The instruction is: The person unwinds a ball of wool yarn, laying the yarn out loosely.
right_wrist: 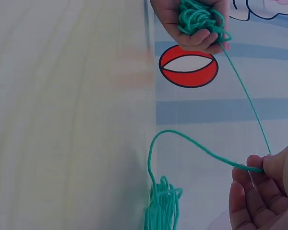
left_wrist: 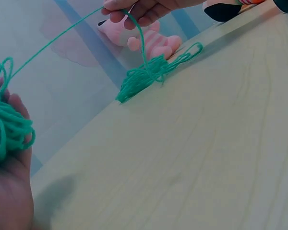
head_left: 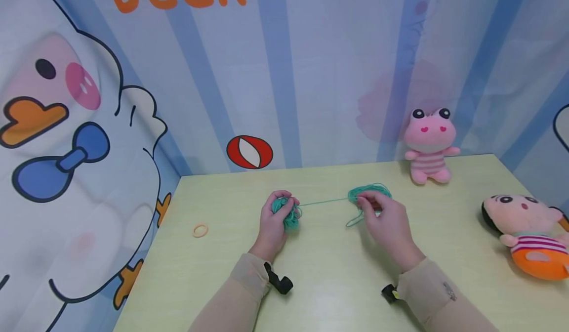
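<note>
A loose ball of green yarn (head_left: 291, 219) sits in my left hand (head_left: 272, 223), thumb and fingers curled round it. From the ball a taut strand (left_wrist: 57, 37) runs across to my right hand (head_left: 391, 226), which pinches it between thumb and forefinger. Past the pinch the strand sags in a curve (right_wrist: 182, 136) down to a looped skein of the same yarn (left_wrist: 141, 79) lying on the table. In the head view the skein lies just behind the right hand, partly covered by it.
On the pale table (head_left: 329, 282), a small orange ring (head_left: 200, 230) lies to the left. A pink plush toy (head_left: 429, 144) sits at the back right, and a plush doll in orange (head_left: 538, 253) lies at the right edge. A printed cloth backdrop (head_left: 329, 75) rises behind.
</note>
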Motion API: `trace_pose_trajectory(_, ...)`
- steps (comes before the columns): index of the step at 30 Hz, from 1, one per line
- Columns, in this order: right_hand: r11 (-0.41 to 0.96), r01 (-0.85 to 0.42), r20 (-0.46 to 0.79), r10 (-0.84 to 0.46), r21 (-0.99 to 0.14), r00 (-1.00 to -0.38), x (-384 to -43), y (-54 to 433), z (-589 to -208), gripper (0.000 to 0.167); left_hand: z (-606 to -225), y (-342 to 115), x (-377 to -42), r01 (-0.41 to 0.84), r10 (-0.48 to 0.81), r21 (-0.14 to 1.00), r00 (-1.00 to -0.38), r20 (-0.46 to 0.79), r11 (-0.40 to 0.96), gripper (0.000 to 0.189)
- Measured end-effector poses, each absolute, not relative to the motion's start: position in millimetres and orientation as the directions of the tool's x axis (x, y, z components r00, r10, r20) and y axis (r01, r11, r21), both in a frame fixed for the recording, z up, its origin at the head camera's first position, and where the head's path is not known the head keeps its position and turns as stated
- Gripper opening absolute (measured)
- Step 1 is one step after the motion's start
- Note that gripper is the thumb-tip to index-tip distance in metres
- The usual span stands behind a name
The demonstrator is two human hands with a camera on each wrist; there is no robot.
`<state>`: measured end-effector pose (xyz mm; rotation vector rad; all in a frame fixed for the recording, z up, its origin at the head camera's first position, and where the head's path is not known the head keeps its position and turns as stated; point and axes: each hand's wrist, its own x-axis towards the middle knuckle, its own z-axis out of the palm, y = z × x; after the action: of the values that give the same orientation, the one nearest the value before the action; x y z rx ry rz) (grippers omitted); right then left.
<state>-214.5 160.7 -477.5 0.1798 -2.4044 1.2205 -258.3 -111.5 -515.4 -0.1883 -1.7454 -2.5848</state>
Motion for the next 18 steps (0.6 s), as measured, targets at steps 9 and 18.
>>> trace_pose_trajectory(9, 0.591, -0.245, 0.399, 0.143, -0.768, -0.906, -209.6, 186.5, -477.9, 0.017, -516.6, -113.4, -258.8, 0.107, -0.049, 0.977, -0.994, 0.100, -0.187, 0.029)
trace_pose_trajectory(18, 0.627, -0.141, 0.324, 0.187, -0.766, -0.927, -211.2, 218.6, -482.1, 0.025, -515.9, -114.2, -258.1, 0.115, -0.101, 0.969, -0.990, 0.094, -0.221, 0.017)
